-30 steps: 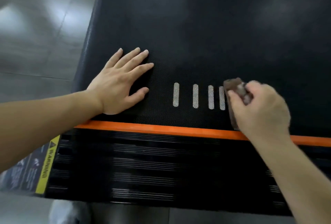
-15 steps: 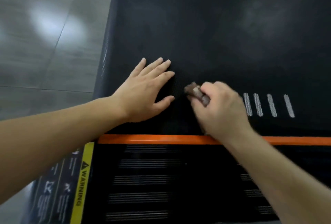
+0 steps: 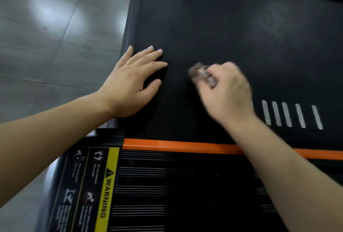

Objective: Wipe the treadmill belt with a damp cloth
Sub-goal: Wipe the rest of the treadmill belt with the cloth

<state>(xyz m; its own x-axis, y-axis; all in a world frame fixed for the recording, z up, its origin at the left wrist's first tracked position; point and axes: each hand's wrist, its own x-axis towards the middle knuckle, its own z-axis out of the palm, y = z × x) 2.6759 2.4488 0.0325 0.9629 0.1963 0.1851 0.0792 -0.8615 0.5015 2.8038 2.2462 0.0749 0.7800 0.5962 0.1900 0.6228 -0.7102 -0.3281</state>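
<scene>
There, the right hand (image 3: 226,90) clenches the cloth (image 3: 202,74) mid-frame on the belt (image 3: 222,18), the left hand (image 3: 133,85) flat beside it, fingers released, so an overlong leftward swipe could clip it.

A single head-worn camera is looking forward and steeply down, from just above the person's own arms; it is sitting close over the treadmill belt (image 3: 222,27), which is filling most of the frame; the left forearm is coming in from the left edge and the right from the bottom right corner, with the left hand (image 3: 130,87) left of centre and the right hand (image 3: 228,92) near the middle, blurred along with its cloth (image 3: 202,74); the orange strip (image 3: 176,146) is crossing the lower part; the warning label (image 3: 107,191) is sitting lower left; the grey floor (image 3: 46,36) is taking the upper left.
</scene>
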